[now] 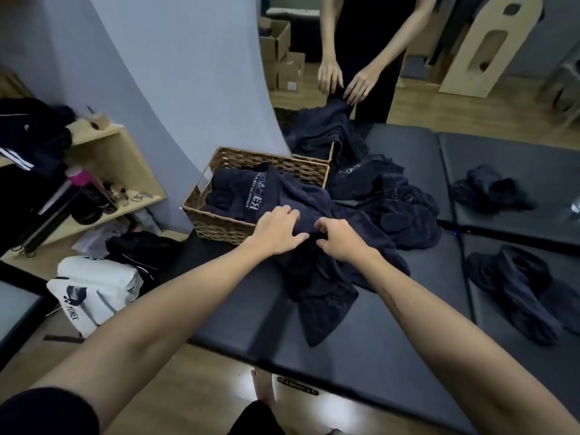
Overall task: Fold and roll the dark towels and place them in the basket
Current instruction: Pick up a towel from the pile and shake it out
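Where both hands meet, the dark towel (314, 271) lies beneath.

A wicker basket (219, 226) sits at the left edge of a padded surface, holding dark navy towels — one (251, 191) with white lettering lies crumpled on top. Another dark towel (317, 277) spills from the basket's right side down across the surface, loosely bunched. Further crumpled dark towels (392, 208) are heaped just right of the basket.
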